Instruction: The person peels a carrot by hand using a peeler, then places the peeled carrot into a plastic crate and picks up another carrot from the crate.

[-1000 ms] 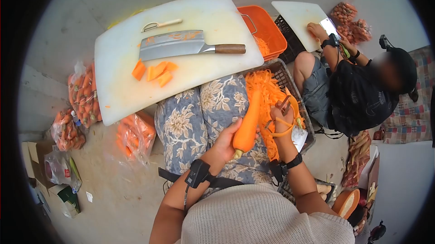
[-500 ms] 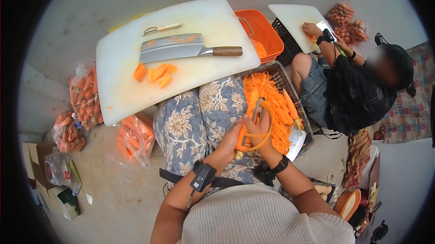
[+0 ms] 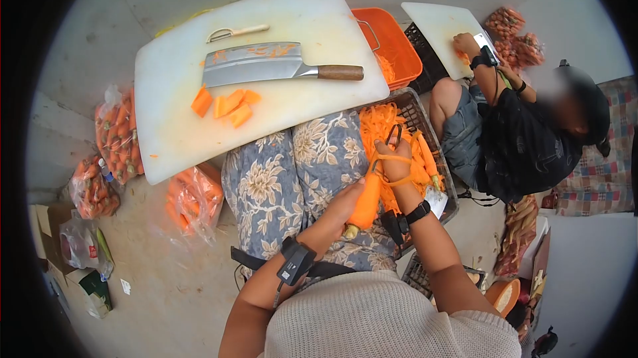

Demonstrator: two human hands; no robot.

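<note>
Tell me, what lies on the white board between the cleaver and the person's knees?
Several cut carrot chunks lie there on the board, as the head view shows.

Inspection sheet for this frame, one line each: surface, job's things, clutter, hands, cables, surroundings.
Surface: white board, stained orange, over the knees; concrete floor.
Job's things: carrot, peeler, crate of peels beneath them.
Clutter: cleaver, carrot chunks and second peeler on the board.
Hands: left hand grips the carrot's lower end; right hand holds the peeler at its upper end.
Cables: wrist unit with a lead on the left forearm; band on the right wrist.
Surroundings: carrot bags at left, orange basket, co-worker at another board.
</note>
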